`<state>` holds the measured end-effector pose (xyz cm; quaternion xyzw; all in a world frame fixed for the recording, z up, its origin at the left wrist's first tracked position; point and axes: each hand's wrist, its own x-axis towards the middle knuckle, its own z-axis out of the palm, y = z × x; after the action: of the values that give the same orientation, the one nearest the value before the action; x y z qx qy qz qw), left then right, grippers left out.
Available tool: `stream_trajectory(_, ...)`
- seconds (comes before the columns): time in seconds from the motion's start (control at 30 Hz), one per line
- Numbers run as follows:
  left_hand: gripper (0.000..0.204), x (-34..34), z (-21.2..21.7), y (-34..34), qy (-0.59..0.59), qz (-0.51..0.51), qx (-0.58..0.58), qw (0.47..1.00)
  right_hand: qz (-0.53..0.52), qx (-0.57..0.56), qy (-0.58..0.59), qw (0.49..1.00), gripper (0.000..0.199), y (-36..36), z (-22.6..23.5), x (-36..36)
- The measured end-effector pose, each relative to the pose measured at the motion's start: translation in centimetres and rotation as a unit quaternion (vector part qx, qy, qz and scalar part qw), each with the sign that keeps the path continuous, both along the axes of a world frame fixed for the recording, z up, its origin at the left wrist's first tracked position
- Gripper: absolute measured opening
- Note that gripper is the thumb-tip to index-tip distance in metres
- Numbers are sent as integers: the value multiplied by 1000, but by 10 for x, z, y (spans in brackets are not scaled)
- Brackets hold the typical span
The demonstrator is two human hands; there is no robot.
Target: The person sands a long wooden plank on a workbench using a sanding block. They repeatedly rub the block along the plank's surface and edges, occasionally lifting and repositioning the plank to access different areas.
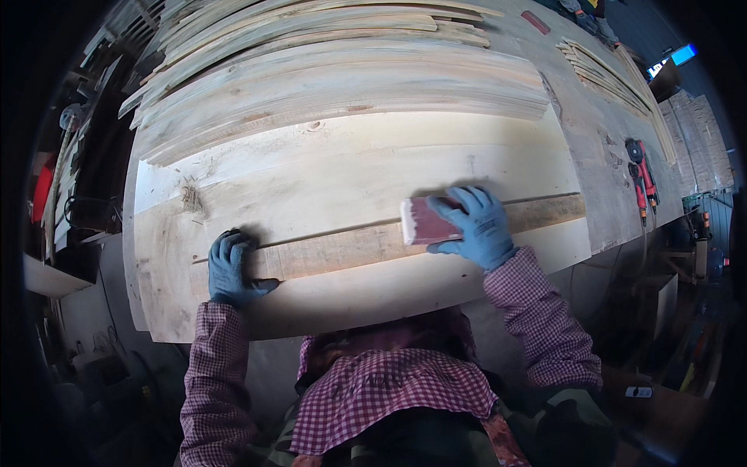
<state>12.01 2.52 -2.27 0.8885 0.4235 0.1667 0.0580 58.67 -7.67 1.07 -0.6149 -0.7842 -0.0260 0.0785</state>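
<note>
Fingers (475,204) of the right hand (476,227), in a blue glove, lie spread and pressed flat over a sanding block (424,221) with a reddish abrasive face, bearing it down onto a narrow darker strip of wood (342,251); the block sits on the strip's right half, its pale edge turned toward the strip's left end. Fingers (227,251) of the left hand (232,272), also gloved in blue, curl over the strip's left end and press down, closed on it rather than spread; this looks like a hold meant to keep the strip from sliding under the block.

The strip lies lengthwise across a broad pale board (350,187), which gives it a flat bed; beyond the strip, on the far side from the person, a stack of thin pale slats (334,70) overlaps the board's far edge. To the right of the strip, on the grey surface (607,171), lies a red and black power tool (643,177), well apart from the hands; farther right and beyond it rests another bundle of slats (615,74). Checked sleeves (545,311) run back from both gloves.
</note>
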Motion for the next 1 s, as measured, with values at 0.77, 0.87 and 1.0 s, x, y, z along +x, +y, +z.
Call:
stream_trajectory(0.77, 29, -14, -13, 15, -41, 11, 27, 999, -67, 88, 53, 992, 69, -24, -23, -68)
stream_trajectory(0.87, 29, -8, -9, 13, -50, 16, 19, 998, -375, 100, -9, 922, 77, -72, -48, 83)
stream_trajectory(1.0, 29, -5, -10, 8, -83, 31, 3, 996, -563, 6, -37, 826, 74, -83, -39, 136)
